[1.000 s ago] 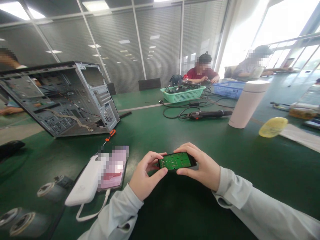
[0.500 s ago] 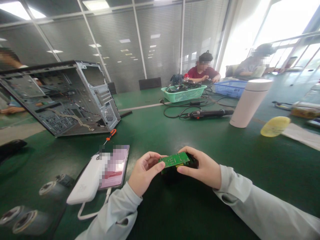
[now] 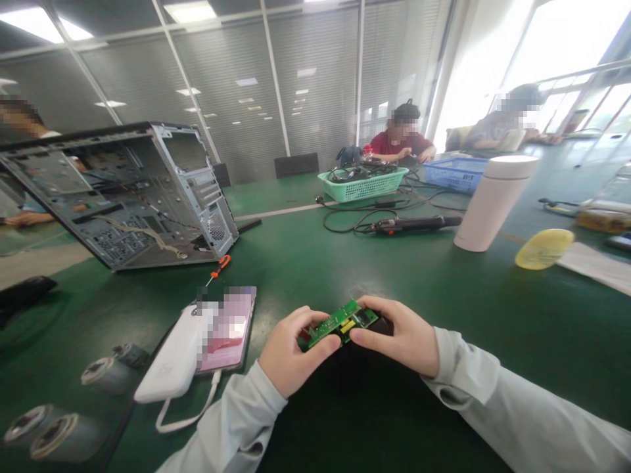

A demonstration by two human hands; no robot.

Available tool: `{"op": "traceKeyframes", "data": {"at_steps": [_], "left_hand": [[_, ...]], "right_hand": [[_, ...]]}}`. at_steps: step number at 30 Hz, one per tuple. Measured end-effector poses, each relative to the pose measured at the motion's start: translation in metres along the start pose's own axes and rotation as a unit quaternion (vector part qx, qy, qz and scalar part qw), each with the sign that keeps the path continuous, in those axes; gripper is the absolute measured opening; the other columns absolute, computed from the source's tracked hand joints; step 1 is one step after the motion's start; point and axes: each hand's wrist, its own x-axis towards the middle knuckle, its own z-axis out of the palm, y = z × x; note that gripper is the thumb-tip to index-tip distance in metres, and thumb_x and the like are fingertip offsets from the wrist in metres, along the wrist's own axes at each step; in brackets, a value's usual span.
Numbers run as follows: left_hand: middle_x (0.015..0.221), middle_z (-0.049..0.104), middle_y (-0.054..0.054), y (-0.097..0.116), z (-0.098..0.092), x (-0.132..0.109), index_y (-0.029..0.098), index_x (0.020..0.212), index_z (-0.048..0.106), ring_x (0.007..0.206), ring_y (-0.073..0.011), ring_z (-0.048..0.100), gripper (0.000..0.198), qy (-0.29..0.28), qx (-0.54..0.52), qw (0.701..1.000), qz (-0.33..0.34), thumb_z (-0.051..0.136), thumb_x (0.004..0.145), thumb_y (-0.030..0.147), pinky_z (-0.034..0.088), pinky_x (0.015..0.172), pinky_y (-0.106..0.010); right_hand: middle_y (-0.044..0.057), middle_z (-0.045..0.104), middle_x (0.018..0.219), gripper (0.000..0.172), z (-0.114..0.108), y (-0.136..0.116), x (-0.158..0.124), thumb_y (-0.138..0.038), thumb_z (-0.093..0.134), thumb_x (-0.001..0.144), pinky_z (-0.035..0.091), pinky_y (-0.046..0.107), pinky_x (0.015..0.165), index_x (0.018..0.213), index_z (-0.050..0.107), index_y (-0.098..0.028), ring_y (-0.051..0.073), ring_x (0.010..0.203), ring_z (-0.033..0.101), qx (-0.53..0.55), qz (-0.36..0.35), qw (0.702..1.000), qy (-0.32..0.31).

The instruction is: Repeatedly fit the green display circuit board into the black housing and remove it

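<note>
**Green circuit board (image 3: 339, 320) held tilted over the desk (image 3: 296, 263)**

The left hand (image 3: 288, 351) pinches the board's left end between thumb and curled fingers; the right hand (image 3: 404, 335) closes around a dark casing (image 3: 384, 325) at the other end, the thumbs almost meeting. All this is over the desk's near part; its near edge cannot be made out. Desk surface runs from the hands to a black corded tool (image 3: 414, 225), with a mint basket (image 3: 365, 189) toward the far edge. Leftward lie a phone (image 3: 231, 335) and white power bank (image 3: 170, 368).
</note>
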Motion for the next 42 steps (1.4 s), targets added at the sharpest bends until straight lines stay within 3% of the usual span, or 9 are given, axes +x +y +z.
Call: {"op": "traceKeyframes", "data": {"at_steps": [7, 11, 15, 20, 26, 31, 34, 38, 42], "left_hand": [[0.067, 0.064, -0.003, -0.007, 0.004, 0.004, 0.014, 0.073, 0.067, 0.064, -0.0174, 0.056, 0.029, 0.040, -0.212, 0.970, -0.113, 0.065, 0.072, 0.043, 0.041, 0.061, -0.026], [0.062, 0.063, -0.003, -0.011, 0.004, 0.008, 0.012, 0.073, 0.067, 0.056, -0.0155, 0.056, 0.031, 0.100, -0.411, 0.879, -0.220, 0.061, 0.075, 0.043, 0.042, 0.054, -0.025], [0.053, 0.060, -0.005, -0.009, 0.001, 0.009, 0.008, 0.085, 0.068, 0.050, -0.0155, 0.056, 0.041, 0.079, -0.516, 0.813, -0.259, 0.043, 0.085, 0.040, 0.043, 0.051, -0.025], [0.052, 0.055, -0.004, -0.009, -0.001, 0.008, 0.006, 0.084, 0.068, 0.049, -0.0136, 0.050, 0.042, 0.079, -0.551, 0.801, -0.221, 0.043, 0.084, 0.039, 0.041, 0.051, -0.024], [0.061, 0.061, -0.006, -0.009, 0.003, 0.007, 0.009, 0.093, 0.067, 0.056, -0.0151, 0.054, 0.039, 0.060, -0.514, 0.827, -0.221, 0.045, 0.084, 0.040, 0.041, 0.052, -0.024], [0.063, 0.063, -0.007, -0.008, 0.005, 0.006, 0.009, 0.095, 0.066, 0.058, -0.0156, 0.055, 0.037, 0.051, -0.504, 0.836, -0.210, 0.047, 0.083, 0.039, 0.041, 0.053, -0.024], [0.063, 0.062, -0.007, -0.010, 0.004, 0.006, 0.009, 0.094, 0.067, 0.059, -0.0156, 0.055, 0.037, 0.050, -0.505, 0.837, -0.207, 0.048, 0.083, 0.039, 0.041, 0.052, -0.024], [0.062, 0.062, -0.006, -0.011, 0.004, 0.006, 0.009, 0.094, 0.067, 0.058, -0.0153, 0.055, 0.038, 0.046, -0.505, 0.837, -0.206, 0.048, 0.082, 0.040, 0.042, 0.052, -0.024], [0.061, 0.062, -0.007, -0.011, 0.004, 0.007, 0.009, 0.092, 0.067, 0.057, -0.0153, 0.055, 0.037, 0.049, -0.506, 0.834, -0.213, 0.046, 0.083, 0.039, 0.042, 0.051, -0.023]], "right_hand": [[0.006, 0.057, 0.103, 0.063, 0.003, 0.001, -0.004, -0.048, 0.063, 0.078, 0.043, 0.029, 0.084, 0.127, 0.044, -0.013, 0.017, 0.091, 0.055, 0.093, 0.025, 0.995, -0.013], [0.004, 0.057, 0.086, 0.069, 0.001, 0.005, -0.002, -0.054, 0.061, 0.077, 0.045, 0.027, 0.066, 0.131, 0.043, -0.014, 0.015, 0.073, 0.055, 0.077, 0.049, 0.995, -0.041], [0.005, 0.059, 0.091, 0.054, -0.001, 0.016, 0.004, -0.062, 0.056, 0.077, 0.045, 0.027, 0.069, 0.104, 0.062, -0.016, 0.015, 0.077, 0.056, 0.032, 0.051, 0.998, -0.001], [0.005, 0.060, 0.088, 0.058, -0.004, 0.027, 0.009, -0.065, 0.061, 0.068, 0.046, 0.028, 0.068, 0.097, 0.063, -0.015, 0.016, 0.076, 0.057, 0.003, 0.094, 0.994, 0.063], [0.005, 0.058, 0.095, 0.055, -0.012, 0.023, 0.013, -0.055, 0.069, 0.063, 0.045, 0.026, 0.076, 0.095, 0.057, -0.013, 0.015, 0.085, 0.056, 0.070, 0.165, 0.978, 0.108], [0.008, 0.056, 0.080, 0.052, -0.007, 0.015, 0.012, -0.060, 0.053, 0.079, 0.041, 0.020, 0.052, 0.093, 0.055, -0.011, 0.011, 0.063, 0.052, 0.245, 0.262, 0.932, 0.046], [0.009, 0.055, 0.079, 0.049, -0.002, 0.011, 0.010, -0.057, 0.036, 0.091, 0.043, 0.019, 0.053, 0.093, 0.053, -0.011, 0.012, 0.065, 0.054, 0.335, 0.287, 0.898, 0.000], [0.008, 0.054, 0.078, 0.058, 0.002, 0.003, 0.007, -0.052, 0.011, 0.098, 0.040, 0.016, 0.051, 0.103, 0.052, -0.012, 0.009, 0.062, 0.052, 0.484, 0.303, 0.815, -0.100], [0.008, 0.054, 0.087, 0.058, 0.006, -0.004, 0.006, -0.046, 0.004, 0.100, 0.043, 0.017, 0.054, 0.113, 0.050, -0.013, 0.009, 0.067, 0.054, 0.554, 0.328, 0.756, -0.119]]}}
